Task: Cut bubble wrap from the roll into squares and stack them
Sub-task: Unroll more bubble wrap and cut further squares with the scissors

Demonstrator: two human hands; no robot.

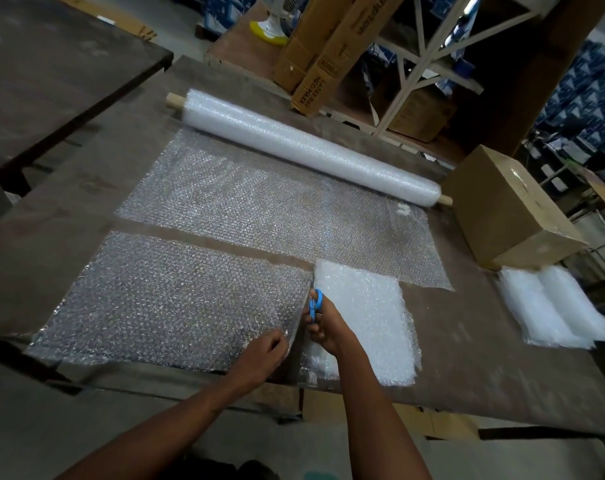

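on the table: one roll, one scissors, two stacks.

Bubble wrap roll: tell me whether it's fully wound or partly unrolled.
Partly unrolled. A flat sheet runs from the bubble wrap roll across the table toward the person.

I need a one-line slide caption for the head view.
Right hand cuts clear bubble wrap strip with blue-handled scissors; left hand pinches its edge.

Clear bubble wrap strip flat, part-cut
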